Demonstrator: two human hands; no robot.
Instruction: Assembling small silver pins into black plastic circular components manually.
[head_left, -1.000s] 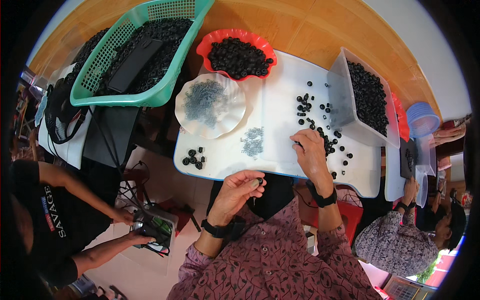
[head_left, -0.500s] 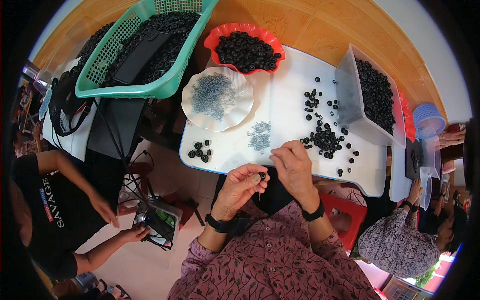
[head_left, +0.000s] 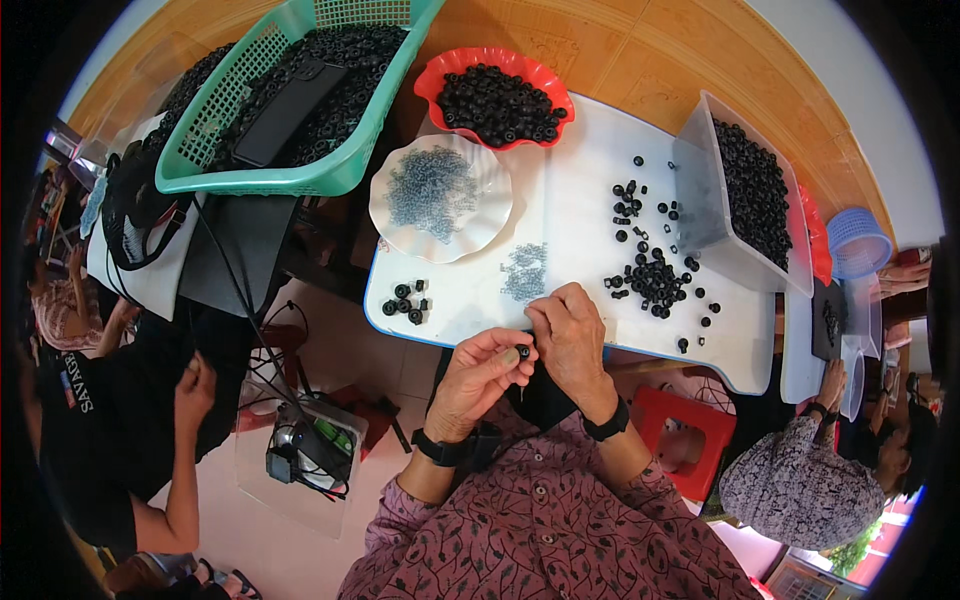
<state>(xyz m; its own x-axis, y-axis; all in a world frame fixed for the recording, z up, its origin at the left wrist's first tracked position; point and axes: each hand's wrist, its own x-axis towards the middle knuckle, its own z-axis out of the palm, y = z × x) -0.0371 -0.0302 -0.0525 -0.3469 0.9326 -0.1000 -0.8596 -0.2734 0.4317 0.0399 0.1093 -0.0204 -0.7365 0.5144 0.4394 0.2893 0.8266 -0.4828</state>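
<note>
Between the thumb and fingers of my left hand (head_left: 474,384) is a small black round plastic part (head_left: 522,352). A thin pin-like piece seems to hang just below it. My right hand (head_left: 570,340) is beside it, fingertips pinched close to the part; anything between them is too small to make out. Both hands are over the table's near edge. Beyond them lies a patch of small clear-grey pieces (head_left: 524,272) on the white table (head_left: 580,180). Loose black parts (head_left: 655,283) are scattered to the right, and a small group of black parts (head_left: 403,303) lies to the left.
A white scalloped plate (head_left: 490,225) holds more clear-grey pieces. Behind it stands a red bowl (head_left: 425,85) of black parts. A green basket (head_left: 270,182) with a phone-like black case (head_left: 290,115) and a clear bin (head_left: 705,225) flank the table. People sit at both sides.
My right hand has moved left and slightly down, up to the part in my left hand. At the left, a co-worker's hands have drawn back from the box of cables.
</note>
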